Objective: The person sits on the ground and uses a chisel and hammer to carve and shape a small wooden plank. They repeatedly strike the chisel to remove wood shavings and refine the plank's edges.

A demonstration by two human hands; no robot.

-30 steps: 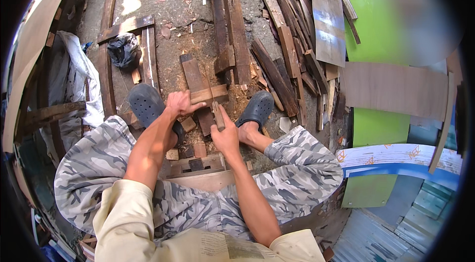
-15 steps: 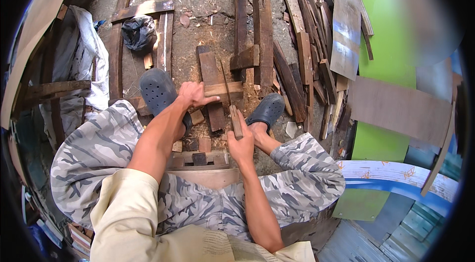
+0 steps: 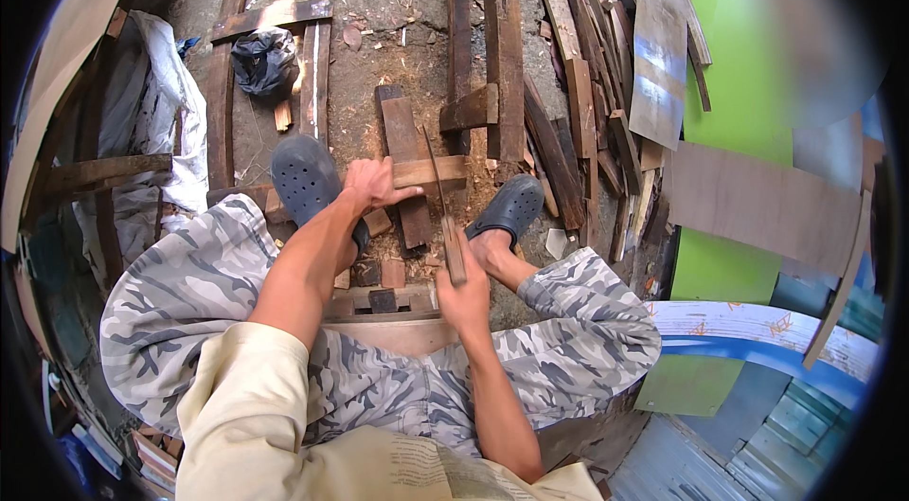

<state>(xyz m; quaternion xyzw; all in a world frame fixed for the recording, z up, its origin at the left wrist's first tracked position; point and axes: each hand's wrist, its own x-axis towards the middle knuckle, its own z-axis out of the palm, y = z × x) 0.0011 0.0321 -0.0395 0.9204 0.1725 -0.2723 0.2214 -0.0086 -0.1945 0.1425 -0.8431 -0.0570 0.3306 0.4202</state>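
Observation:
My right hand [image 3: 463, 298] is closed around the wooden handle of a handsaw [image 3: 454, 255]. Its thin blade points away from me and crosses a short wooden batten [image 3: 454, 172] near the right end. Fingers wrapped over that batten, my left hand [image 3: 367, 183] presses it down, the thumb stretched along it toward the blade. Under the batten lies a reddish-brown board [image 3: 401, 127], pointing away from me. Whether the blade has cut into the wood is too small to tell. My feet in dark clogs [image 3: 305, 181] stand on either side.
Sawdust and small wood offcuts [image 3: 392, 272] lie around the batten. A wooden frame [image 3: 503, 37] stands ahead, with a pile of old battens [image 3: 579, 84] to its right. A black plastic bag [image 3: 264, 62] sits ahead left. Green sheets [image 3: 724, 267] lie at the right.
My right hand has drawn the saw back toward me a little, so the handle sits nearer. My left hand and the batten stay in place.

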